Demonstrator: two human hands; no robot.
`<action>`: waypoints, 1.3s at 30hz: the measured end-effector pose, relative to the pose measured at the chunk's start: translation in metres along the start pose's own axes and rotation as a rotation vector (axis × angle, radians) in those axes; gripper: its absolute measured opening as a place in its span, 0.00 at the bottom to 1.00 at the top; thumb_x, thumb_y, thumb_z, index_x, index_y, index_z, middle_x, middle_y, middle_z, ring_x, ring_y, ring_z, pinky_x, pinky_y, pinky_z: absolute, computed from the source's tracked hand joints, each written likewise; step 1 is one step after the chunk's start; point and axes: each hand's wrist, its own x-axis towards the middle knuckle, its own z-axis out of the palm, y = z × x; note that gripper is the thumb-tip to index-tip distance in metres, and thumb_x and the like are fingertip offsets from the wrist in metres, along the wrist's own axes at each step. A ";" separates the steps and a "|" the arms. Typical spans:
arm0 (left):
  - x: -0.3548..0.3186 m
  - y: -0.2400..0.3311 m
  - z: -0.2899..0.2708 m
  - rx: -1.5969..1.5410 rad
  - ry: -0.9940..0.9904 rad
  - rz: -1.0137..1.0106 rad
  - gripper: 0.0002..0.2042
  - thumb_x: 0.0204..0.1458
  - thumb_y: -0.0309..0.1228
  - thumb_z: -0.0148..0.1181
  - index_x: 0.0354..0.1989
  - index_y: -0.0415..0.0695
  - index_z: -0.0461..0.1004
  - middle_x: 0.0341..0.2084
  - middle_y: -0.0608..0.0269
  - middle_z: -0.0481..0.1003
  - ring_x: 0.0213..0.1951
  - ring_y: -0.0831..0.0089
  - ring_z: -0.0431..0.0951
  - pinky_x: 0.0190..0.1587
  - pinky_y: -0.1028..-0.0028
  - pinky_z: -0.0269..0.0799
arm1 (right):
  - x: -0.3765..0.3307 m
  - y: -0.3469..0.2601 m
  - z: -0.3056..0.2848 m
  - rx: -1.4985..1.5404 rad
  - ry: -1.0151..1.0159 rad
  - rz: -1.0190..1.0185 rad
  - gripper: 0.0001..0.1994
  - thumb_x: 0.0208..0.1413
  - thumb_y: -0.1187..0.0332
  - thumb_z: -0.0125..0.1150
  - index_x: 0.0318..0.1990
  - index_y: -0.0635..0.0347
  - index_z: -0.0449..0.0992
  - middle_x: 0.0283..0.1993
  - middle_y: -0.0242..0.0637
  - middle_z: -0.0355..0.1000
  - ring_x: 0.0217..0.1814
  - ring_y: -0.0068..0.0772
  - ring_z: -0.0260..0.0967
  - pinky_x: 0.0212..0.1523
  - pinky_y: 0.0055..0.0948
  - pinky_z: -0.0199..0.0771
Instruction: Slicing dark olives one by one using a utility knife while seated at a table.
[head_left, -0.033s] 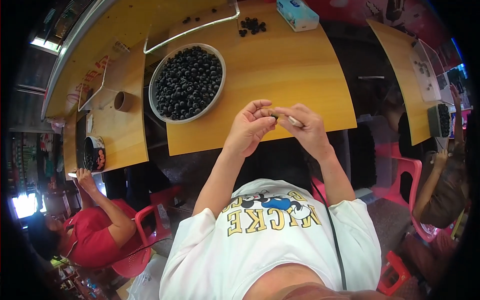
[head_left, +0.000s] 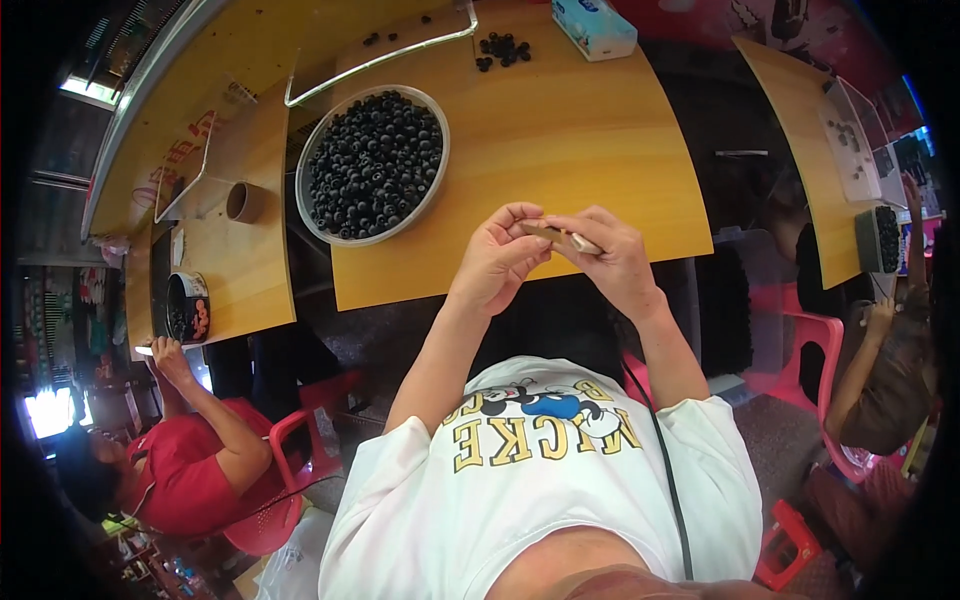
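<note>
Both my hands meet just over the table's near edge. My right hand [head_left: 612, 255] is closed round a small knife; its pale handle [head_left: 586, 244] points to the lower right and its short flat blade [head_left: 546, 233] runs toward the left fingers. My left hand [head_left: 497, 258] is closed in a pinch at the blade's end, on something small that the fingers and blade hide. To the left of the hands stands a round clear plastic bowl [head_left: 447, 160] heaped with small black round pieces [head_left: 375, 165], some with a hole or pale ring.
Loose black pieces [head_left: 503, 50] lie at the table's far side, beside a blue-and-white tissue pack [head_left: 597, 28]. A clear panel with a white edge [head_left: 385, 58] stands behind the bowl. Co-workers sit at tables on the left and right. A cable [head_left: 660, 440] hangs down my shirt.
The knife has turned in my right hand, so more of its blade shows and reaches toward the left fingers. Both hands stay in almost the same place.
</note>
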 end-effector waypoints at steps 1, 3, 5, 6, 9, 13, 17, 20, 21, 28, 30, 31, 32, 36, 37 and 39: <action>0.001 -0.003 -0.001 -0.004 0.001 -0.006 0.15 0.51 0.18 0.59 0.48 0.40 0.70 0.40 0.63 0.74 0.39 0.75 0.77 0.43 0.77 0.74 | -0.001 0.001 0.001 0.006 0.015 -0.017 0.16 0.48 0.81 0.65 0.45 0.56 0.81 0.31 0.35 0.71 0.31 0.29 0.69 0.31 0.24 0.68; 0.001 -0.011 -0.009 -0.113 -0.021 -0.035 0.13 0.52 0.20 0.59 0.46 0.41 0.71 0.41 0.63 0.74 0.40 0.74 0.77 0.45 0.76 0.75 | -0.004 0.007 0.005 0.014 0.051 -0.036 0.15 0.48 0.81 0.65 0.44 0.56 0.81 0.31 0.35 0.71 0.31 0.29 0.70 0.30 0.23 0.69; -0.001 -0.017 -0.011 -0.165 -0.001 -0.066 0.11 0.53 0.20 0.59 0.45 0.41 0.72 0.40 0.62 0.75 0.40 0.74 0.77 0.44 0.75 0.76 | -0.006 0.009 0.008 0.023 0.087 -0.054 0.15 0.47 0.81 0.66 0.44 0.56 0.81 0.31 0.36 0.71 0.31 0.30 0.70 0.30 0.23 0.69; -0.002 -0.019 -0.010 -0.214 0.013 -0.095 0.09 0.54 0.21 0.59 0.44 0.41 0.74 0.40 0.61 0.76 0.40 0.73 0.77 0.44 0.74 0.76 | -0.006 0.008 0.009 -0.035 0.127 -0.111 0.15 0.46 0.80 0.66 0.42 0.56 0.81 0.31 0.35 0.71 0.31 0.30 0.71 0.28 0.23 0.70; -0.009 -0.019 0.004 -0.280 0.148 -0.125 0.09 0.54 0.23 0.60 0.44 0.40 0.75 0.39 0.60 0.77 0.38 0.73 0.78 0.44 0.73 0.77 | -0.007 0.008 0.012 -0.167 0.198 -0.230 0.15 0.43 0.80 0.68 0.40 0.55 0.81 0.30 0.34 0.71 0.28 0.31 0.71 0.26 0.25 0.70; -0.007 -0.026 -0.010 -0.353 0.015 -0.091 0.09 0.55 0.24 0.60 0.44 0.40 0.74 0.36 0.59 0.77 0.36 0.73 0.78 0.42 0.74 0.77 | -0.008 0.007 0.013 -0.350 0.244 -0.405 0.15 0.39 0.79 0.70 0.38 0.54 0.81 0.29 0.33 0.70 0.25 0.31 0.70 0.23 0.26 0.69; -0.006 -0.028 -0.017 -0.443 -0.021 -0.099 0.08 0.55 0.25 0.60 0.43 0.40 0.74 0.35 0.59 0.77 0.37 0.73 0.78 0.42 0.75 0.76 | -0.013 0.006 0.012 -0.373 0.220 -0.456 0.16 0.37 0.78 0.71 0.38 0.54 0.80 0.29 0.34 0.70 0.25 0.32 0.70 0.23 0.27 0.69; -0.010 -0.024 -0.014 -0.390 -0.017 -0.040 0.08 0.57 0.25 0.58 0.44 0.40 0.71 0.38 0.57 0.76 0.38 0.72 0.77 0.40 0.76 0.77 | -0.016 -0.013 0.005 -0.430 0.112 -0.304 0.12 0.44 0.71 0.69 0.39 0.55 0.79 0.28 0.35 0.70 0.26 0.35 0.71 0.25 0.29 0.69; -0.013 -0.021 -0.011 -0.387 -0.030 -0.043 0.09 0.56 0.26 0.58 0.44 0.39 0.71 0.37 0.59 0.75 0.38 0.73 0.77 0.40 0.77 0.76 | -0.017 -0.018 0.004 -0.441 0.095 -0.243 0.12 0.47 0.66 0.67 0.40 0.56 0.78 0.28 0.35 0.70 0.27 0.36 0.71 0.26 0.30 0.69; -0.016 -0.020 -0.010 -0.374 -0.050 -0.065 0.10 0.56 0.27 0.60 0.43 0.39 0.69 0.37 0.58 0.74 0.35 0.75 0.76 0.34 0.81 0.74 | -0.023 -0.016 0.004 -0.534 0.032 -0.227 0.15 0.55 0.55 0.61 0.42 0.56 0.76 0.26 0.35 0.69 0.26 0.38 0.69 0.26 0.33 0.67; -0.016 -0.021 -0.013 -0.407 -0.077 -0.072 0.10 0.56 0.27 0.60 0.43 0.38 0.69 0.37 0.57 0.74 0.34 0.75 0.75 0.33 0.82 0.73 | -0.024 -0.015 0.003 -0.543 0.022 -0.215 0.15 0.55 0.55 0.60 0.42 0.56 0.77 0.26 0.35 0.69 0.26 0.38 0.69 0.26 0.33 0.67; -0.016 -0.022 -0.013 -0.421 -0.079 -0.075 0.10 0.56 0.27 0.60 0.43 0.39 0.70 0.37 0.56 0.74 0.34 0.76 0.75 0.32 0.82 0.73 | -0.024 -0.015 0.003 -0.553 0.012 -0.205 0.15 0.55 0.55 0.60 0.41 0.56 0.77 0.26 0.34 0.69 0.26 0.38 0.69 0.26 0.33 0.67; -0.016 -0.023 -0.014 -0.435 -0.082 -0.078 0.09 0.56 0.27 0.60 0.43 0.39 0.70 0.37 0.56 0.74 0.33 0.76 0.75 0.31 0.82 0.72 | -0.024 -0.015 0.003 -0.553 0.013 -0.202 0.15 0.55 0.55 0.60 0.41 0.56 0.77 0.26 0.34 0.69 0.26 0.38 0.69 0.26 0.33 0.67; -0.016 -0.025 -0.015 -0.451 -0.082 -0.082 0.10 0.56 0.28 0.60 0.43 0.40 0.70 0.36 0.56 0.74 0.31 0.77 0.74 0.30 0.82 0.72 | -0.024 -0.013 0.004 -0.541 0.018 -0.201 0.15 0.55 0.56 0.61 0.42 0.56 0.77 0.26 0.35 0.69 0.26 0.38 0.68 0.26 0.33 0.67; -0.016 -0.026 -0.016 -0.455 -0.078 -0.078 0.09 0.55 0.27 0.60 0.42 0.40 0.70 0.36 0.56 0.74 0.31 0.77 0.74 0.30 0.83 0.72 | -0.024 -0.012 0.004 -0.541 0.025 -0.204 0.15 0.55 0.56 0.61 0.42 0.56 0.77 0.25 0.35 0.69 0.26 0.38 0.68 0.26 0.33 0.67; -0.016 -0.027 -0.016 -0.459 -0.073 -0.075 0.09 0.55 0.27 0.61 0.42 0.40 0.70 0.36 0.56 0.74 0.31 0.77 0.74 0.30 0.83 0.72 | -0.024 -0.011 0.004 -0.537 0.022 -0.200 0.15 0.54 0.56 0.61 0.41 0.56 0.77 0.25 0.35 0.69 0.26 0.38 0.68 0.26 0.33 0.67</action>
